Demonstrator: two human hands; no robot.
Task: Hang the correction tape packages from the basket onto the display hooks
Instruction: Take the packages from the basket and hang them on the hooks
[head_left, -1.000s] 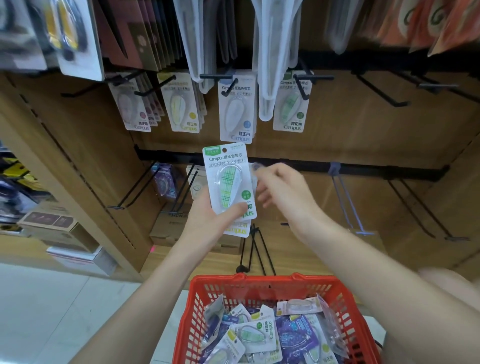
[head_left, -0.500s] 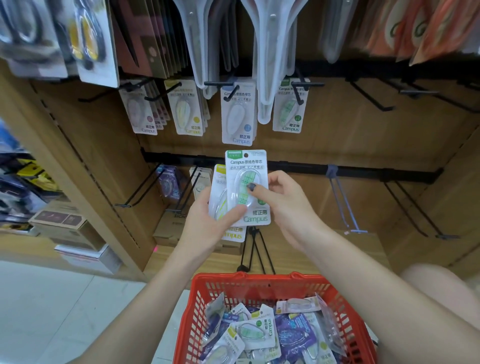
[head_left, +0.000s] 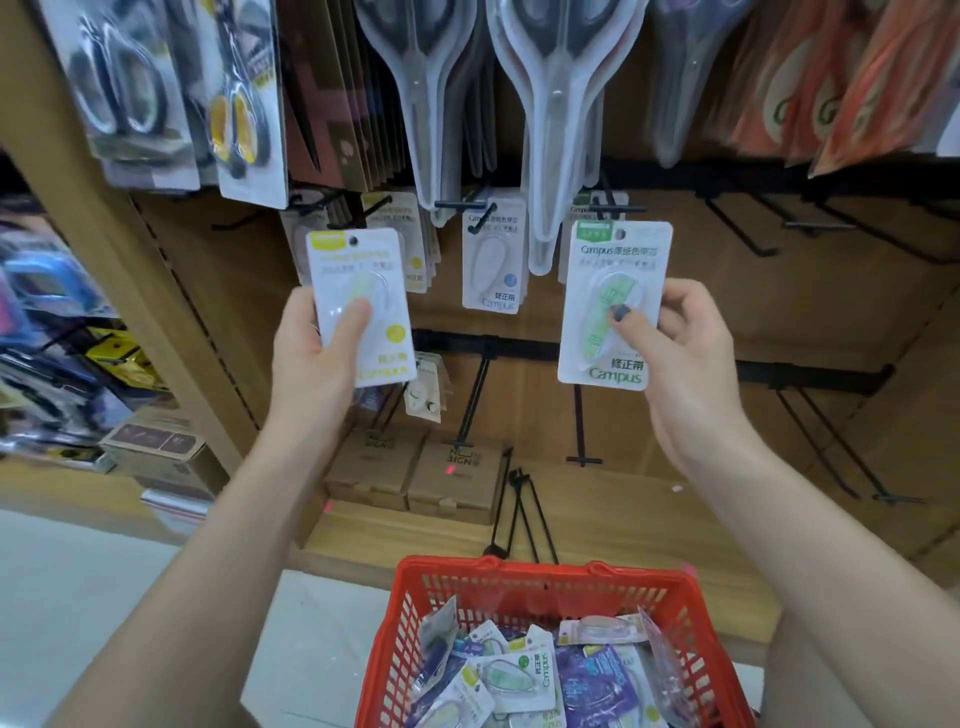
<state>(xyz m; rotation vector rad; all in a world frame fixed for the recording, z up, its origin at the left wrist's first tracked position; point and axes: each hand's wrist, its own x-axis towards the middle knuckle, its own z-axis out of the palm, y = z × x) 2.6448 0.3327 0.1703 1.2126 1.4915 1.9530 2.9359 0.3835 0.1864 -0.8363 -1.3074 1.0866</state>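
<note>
So two correction tape packages are being held up in front of the display, one per hand. The yellow-tagged package (head_left: 362, 306) is gripped by the left hand (head_left: 311, 358), thumb pressed across the front of the blister and the other fingers wrapped behind the card. The green-tagged package (head_left: 613, 304) is pinched by the right hand (head_left: 675, 358), thumb with dark nail polish on the front, fingers curled at the card's right edge. Both cards are kept upright with the hang holes at the top, well apart from each other, and neither is threaded onto anything yet.

Behind them, more correction tape cards are already hung on the black display hooks (head_left: 467, 205): a blue-dot one (head_left: 491, 265) sits between the two held cards, and a green-topped stack is partly hidden behind the right-hand card. Packaged scissors (head_left: 556, 119) are hung on the row above. Bare hooks (head_left: 743, 228) are seen off to the right, plus more on the lower rail.

Down at the bottom, the red basket (head_left: 519, 587) is loaded with a loose pile of more packages (head_left: 519, 670), green, purple and yellow mixed together. A couple of brown cardboard boxes (head_left: 415, 475) are sat on the wooden shelf base.
</note>
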